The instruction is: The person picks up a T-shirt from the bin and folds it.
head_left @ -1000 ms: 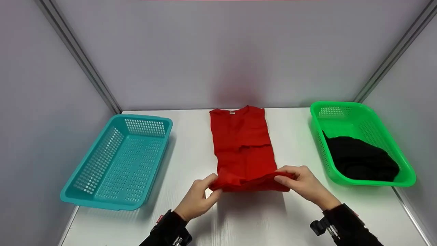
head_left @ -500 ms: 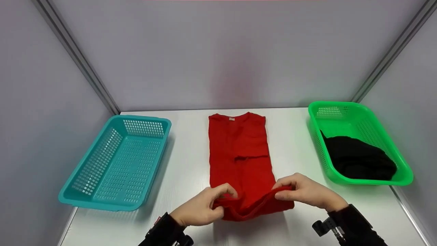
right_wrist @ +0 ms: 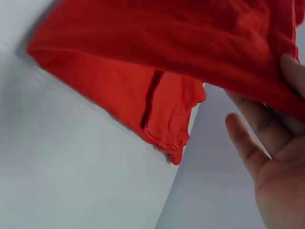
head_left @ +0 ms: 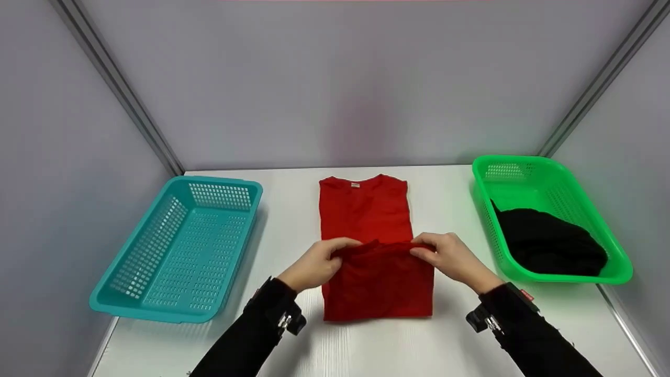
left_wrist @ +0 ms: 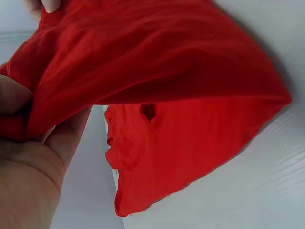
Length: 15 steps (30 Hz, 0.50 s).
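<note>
A red shirt (head_left: 366, 214) lies on the white table with its neckline and label toward the back wall. Its near end is lifted and folded over toward the neckline. My left hand (head_left: 316, 263) pinches the left corner of that raised edge. At the right corner, my right hand (head_left: 454, 261) pinches the same edge between thumb and fingers. Both wrist views show the raised layer of the shirt (left_wrist: 162, 57) arching above the lower layer, with a gap between them. In the right wrist view, some fingers (right_wrist: 245, 143) of the right hand are spread below the cloth.
A teal basket (head_left: 178, 313) with nothing in it stands at the left. At the right is a green basket (head_left: 555, 180) with a black garment (head_left: 549, 243) inside. Grey wall panels (head_left: 366, 78) enclose the table (head_left: 293, 209) at the back and sides.
Both hands have carried the shirt's near edge up and away from me, over the upper part. Half a second ago that edge hung low near the table's front. The baskets stay put.
</note>
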Each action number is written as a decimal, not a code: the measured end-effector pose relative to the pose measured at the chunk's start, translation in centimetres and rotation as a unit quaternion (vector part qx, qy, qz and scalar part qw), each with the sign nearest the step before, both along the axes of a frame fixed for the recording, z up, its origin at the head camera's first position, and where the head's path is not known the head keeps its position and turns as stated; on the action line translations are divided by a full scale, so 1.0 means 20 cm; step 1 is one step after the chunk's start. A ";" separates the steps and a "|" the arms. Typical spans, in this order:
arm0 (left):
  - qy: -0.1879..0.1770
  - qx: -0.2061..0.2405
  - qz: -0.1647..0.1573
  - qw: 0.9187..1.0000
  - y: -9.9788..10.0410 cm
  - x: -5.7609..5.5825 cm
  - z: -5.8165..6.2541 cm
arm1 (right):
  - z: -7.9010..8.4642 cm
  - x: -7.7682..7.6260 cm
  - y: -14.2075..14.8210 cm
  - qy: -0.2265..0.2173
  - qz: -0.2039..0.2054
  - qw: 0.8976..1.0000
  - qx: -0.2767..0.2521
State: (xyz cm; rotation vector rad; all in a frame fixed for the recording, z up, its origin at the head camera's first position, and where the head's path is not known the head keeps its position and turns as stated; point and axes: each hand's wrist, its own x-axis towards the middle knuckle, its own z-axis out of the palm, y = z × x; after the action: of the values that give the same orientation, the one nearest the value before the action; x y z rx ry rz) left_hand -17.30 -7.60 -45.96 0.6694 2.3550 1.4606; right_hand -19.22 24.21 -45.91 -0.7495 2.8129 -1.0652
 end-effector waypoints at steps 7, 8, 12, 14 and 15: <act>0.032 -0.030 0.025 0.999 0.04 -0.14 -0.02 | -0.05 -0.12 -0.05 0.046 -0.040 0.998 0.025; 0.037 -0.039 0.033 0.998 0.05 -0.15 -0.03 | -0.06 -0.13 -0.06 0.049 -0.042 0.997 0.030; 0.049 -0.068 0.057 0.995 0.06 -0.19 -0.07 | -0.10 -0.17 -0.09 0.061 -0.048 0.996 0.055; 0.052 -0.074 0.064 0.994 0.07 -0.20 -0.08 | -0.11 -0.18 -0.10 0.061 -0.051 0.995 0.066; 0.055 -0.076 0.067 0.993 0.07 -0.20 -0.09 | -0.12 -0.18 -0.11 0.062 -0.054 0.994 0.071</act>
State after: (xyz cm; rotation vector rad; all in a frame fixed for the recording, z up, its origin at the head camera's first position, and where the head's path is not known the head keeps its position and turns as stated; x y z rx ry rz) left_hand -21.36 -6.24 -47.84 0.5751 2.6100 1.3084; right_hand -22.85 22.00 -48.30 -0.6799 3.0255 -0.8482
